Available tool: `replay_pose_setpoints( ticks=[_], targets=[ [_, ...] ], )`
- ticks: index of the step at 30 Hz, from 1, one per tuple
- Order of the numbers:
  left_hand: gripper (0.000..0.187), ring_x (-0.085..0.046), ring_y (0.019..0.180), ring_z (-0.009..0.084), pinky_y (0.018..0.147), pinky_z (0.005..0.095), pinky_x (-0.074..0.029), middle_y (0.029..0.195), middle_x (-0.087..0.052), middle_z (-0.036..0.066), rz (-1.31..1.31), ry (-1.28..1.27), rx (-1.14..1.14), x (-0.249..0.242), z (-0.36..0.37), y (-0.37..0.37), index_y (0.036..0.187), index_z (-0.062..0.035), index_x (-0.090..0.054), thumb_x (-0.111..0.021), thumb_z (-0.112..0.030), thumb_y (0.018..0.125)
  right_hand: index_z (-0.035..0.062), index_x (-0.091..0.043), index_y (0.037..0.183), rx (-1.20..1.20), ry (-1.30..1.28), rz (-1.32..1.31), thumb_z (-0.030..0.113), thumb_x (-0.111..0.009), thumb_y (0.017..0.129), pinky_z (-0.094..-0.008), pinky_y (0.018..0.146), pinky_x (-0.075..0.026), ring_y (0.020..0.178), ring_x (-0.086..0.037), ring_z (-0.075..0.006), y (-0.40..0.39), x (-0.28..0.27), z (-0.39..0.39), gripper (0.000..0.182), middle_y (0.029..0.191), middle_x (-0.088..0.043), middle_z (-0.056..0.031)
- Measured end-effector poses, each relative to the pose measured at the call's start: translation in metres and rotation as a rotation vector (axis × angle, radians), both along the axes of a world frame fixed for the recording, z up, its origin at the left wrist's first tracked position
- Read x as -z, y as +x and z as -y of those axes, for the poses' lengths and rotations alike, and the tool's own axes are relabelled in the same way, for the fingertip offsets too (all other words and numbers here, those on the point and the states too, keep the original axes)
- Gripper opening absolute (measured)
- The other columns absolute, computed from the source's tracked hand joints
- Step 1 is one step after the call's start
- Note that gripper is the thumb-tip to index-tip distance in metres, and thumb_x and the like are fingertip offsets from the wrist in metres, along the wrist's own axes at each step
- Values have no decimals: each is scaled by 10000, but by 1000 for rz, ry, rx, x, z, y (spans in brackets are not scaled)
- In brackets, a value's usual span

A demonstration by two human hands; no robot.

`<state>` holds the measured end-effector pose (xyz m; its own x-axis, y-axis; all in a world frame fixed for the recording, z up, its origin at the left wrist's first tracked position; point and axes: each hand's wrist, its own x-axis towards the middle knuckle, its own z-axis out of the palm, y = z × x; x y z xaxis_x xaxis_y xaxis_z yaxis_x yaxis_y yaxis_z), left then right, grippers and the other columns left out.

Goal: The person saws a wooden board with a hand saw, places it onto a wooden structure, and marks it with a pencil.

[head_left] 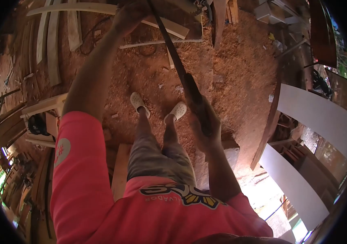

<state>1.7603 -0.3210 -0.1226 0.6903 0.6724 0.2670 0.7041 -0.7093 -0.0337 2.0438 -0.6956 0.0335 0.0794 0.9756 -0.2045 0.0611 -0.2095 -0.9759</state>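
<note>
A long dark wooden strip [177, 65] runs from the top of the view down toward my body. My right hand [206, 124] is closed around its near end, just right of my feet in white clogs [139, 102]. My left arm, in a pink sleeve, reaches far forward. My left hand [132, 17] is curled around the strip's far end at the top edge, above pale boards [169, 26] lying on the ground. The fingertips of that hand are hard to make out.
Sawdust [230, 69] covers the ground. Pale curved planks [53, 44] lie at the upper left, and a small wooden bench [43, 106] stands at the left. White panels [316, 114] lean at the right. More timber and tools are stacked along the top.
</note>
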Motion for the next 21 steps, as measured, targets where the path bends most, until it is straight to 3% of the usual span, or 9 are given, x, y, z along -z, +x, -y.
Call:
replay_pose_setpoints(
  ticks=[2,5,6,8,9,11,16,20,21],
  targets=[
    [195,-607,1250,222,1119,458,-373,1217,-693,-41,-39,56,23,-5,3,1,1130,-258,-763,-606,-268,1014,-37,-503,1466,-35,4,101,143,-660,1005,-327,813,-563,910,-712,-198,2,-6,0,519,1111,-703,-136],
    [209,-596,1272,211,1125,466,-370,1244,-685,-54,147,-263,-130,4,-3,4,1147,-293,-760,-611,-249,1007,-21,-517,1465,-76,-37,194,137,-649,1001,-345,792,-569,882,-721,-258,11,-8,21,507,1135,-688,-160],
    [166,-608,1219,238,1062,468,-415,1187,-686,-29,38,-165,-87,1,-1,6,1068,-255,-761,-629,-247,968,-14,-522,1466,-88,-58,215,133,-646,998,-350,784,-570,872,-722,-279,14,-9,34,506,1144,-682,-167],
    [119,-632,1115,293,936,472,-504,1073,-688,19,-179,35,5,-17,3,17,910,-180,-762,-664,-244,889,-24,-528,1451,-78,5,202,238,-650,1006,-314,808,-531,939,-652,-175,20,-14,53,530,1138,-673,-113],
    [130,-625,1117,275,952,466,-502,1051,-681,13,-232,36,-5,-19,5,18,915,-193,-765,-652,-235,866,-28,-530,1443,-72,37,195,290,-653,1010,-296,821,-511,972,-617,-124,23,-16,60,551,1135,-669,-86],
    [177,-612,1122,240,983,454,-499,1009,-665,-1,-340,45,-26,-26,9,21,926,-220,-772,-629,-218,822,-18,-532,1446,-97,79,227,250,-648,1012,-281,778,-510,930,-607,-105,31,-14,69,524,1107,-667,-73],
    [175,-618,1088,235,988,458,-454,1039,-680,-9,-81,51,39,-23,8,18,915,-222,-782,-624,-258,849,-10,-537,1436,-39,-125,91,154,-633,1014,-280,727,-510,888,-603,-93,3,-16,8,463,1071,-673,-73],
    [201,-616,1089,225,993,443,-420,1054,-689,-20,33,-179,-106,-46,18,29,945,-245,-788,-606,-287,871,20,-527,1414,-12,-4,60,40,-567,1006,-328,695,-539,824,-688,-241,-13,-9,-33,410,1055,-644,-149],
    [200,-615,1088,225,989,443,-419,1051,-691,-20,1,-114,-57,-44,16,28,952,-249,-789,-607,-290,880,23,-522,1428,-34,-50,113,45,-576,1003,-329,700,-543,832,-689,-245,-12,-11,-28,429,1059,-646,-150]
  ],
)
